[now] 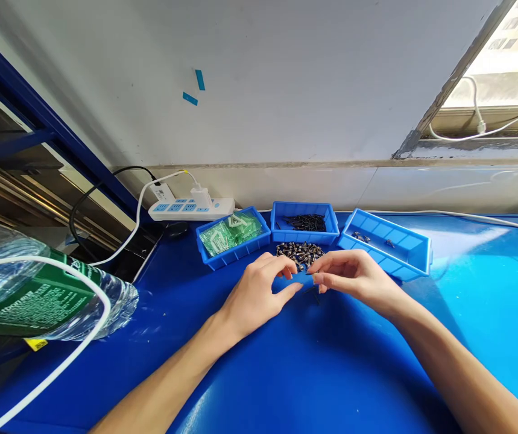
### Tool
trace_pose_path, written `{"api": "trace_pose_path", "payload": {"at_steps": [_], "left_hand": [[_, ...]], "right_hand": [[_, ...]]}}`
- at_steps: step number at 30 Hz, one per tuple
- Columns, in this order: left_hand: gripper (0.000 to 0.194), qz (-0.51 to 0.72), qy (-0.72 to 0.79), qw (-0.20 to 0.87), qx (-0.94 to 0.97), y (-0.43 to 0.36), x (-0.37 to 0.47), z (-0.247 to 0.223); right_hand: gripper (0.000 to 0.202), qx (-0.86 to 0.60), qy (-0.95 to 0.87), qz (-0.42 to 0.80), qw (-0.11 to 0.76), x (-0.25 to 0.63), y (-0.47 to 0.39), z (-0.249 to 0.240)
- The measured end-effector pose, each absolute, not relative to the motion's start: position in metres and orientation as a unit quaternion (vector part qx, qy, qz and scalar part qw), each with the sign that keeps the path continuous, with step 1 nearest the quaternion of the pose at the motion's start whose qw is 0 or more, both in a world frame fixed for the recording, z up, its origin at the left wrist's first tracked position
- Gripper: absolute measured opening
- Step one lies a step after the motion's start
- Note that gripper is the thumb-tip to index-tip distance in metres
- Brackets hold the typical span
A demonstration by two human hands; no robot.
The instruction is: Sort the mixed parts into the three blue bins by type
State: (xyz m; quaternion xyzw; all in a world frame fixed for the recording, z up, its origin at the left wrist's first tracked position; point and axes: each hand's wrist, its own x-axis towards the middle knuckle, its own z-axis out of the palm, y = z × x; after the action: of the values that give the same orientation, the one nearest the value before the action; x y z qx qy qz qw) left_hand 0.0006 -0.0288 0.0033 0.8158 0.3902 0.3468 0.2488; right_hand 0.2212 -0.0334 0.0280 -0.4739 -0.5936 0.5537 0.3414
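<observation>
My left hand (261, 292) is held low over the blue table, thumb and fingers apart, with nothing seen in it. Facing it, my right hand (356, 276) pinches thumb and fingertips together; whatever lies between them is too small to make out. Just beyond both hands is a heap of small brass-and-dark metal fasteners (297, 252). Thin dark screws (316, 295) lie on the table below the fingertips. Black screws (308, 223) fill part of the middle blue bin (281, 236). The right blue bin (406, 263) has a few small metal pieces (360, 236) in it.
A left blue bin (216, 261) contains green printed packets (231, 231). Behind it sits a white power strip (190, 209) with plugs. A large water bottle (50, 295) lies at the left, crossed by a white cable (98, 295). The wall (286, 90) rises behind the bins.
</observation>
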Motion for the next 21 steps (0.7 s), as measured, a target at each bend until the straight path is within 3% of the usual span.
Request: {"api": "trace_pose_path", "payload": {"at_steps": [3,7,11,17,21], "left_hand": [[0.014,0.285,0.357,0.188,0.87,-0.026,-0.002,0.0],[0.007,0.246,0.325,0.141,0.902,-0.027,-0.001,-0.008],[0.007,0.24,0.327,0.112,0.907,-0.03,0.003,-0.012],[0.007,0.253,0.311,0.089,0.912,-0.032,0.005,-0.01],[0.018,0.258,0.239,0.062,0.934,-0.034,0.006,-0.011]], "right_hand": [[0.037,-0.487,-0.548,0.512,0.448,0.221,-0.028,0.026],[0.06,-0.468,-0.518,0.468,0.542,0.215,-0.025,0.019],[0.061,-0.467,-0.512,0.484,0.535,0.214,-0.028,0.018],[0.045,-0.47,-0.491,0.512,0.526,0.219,-0.034,0.024],[0.038,-0.477,-0.494,0.497,0.531,0.22,-0.037,0.026]]}}
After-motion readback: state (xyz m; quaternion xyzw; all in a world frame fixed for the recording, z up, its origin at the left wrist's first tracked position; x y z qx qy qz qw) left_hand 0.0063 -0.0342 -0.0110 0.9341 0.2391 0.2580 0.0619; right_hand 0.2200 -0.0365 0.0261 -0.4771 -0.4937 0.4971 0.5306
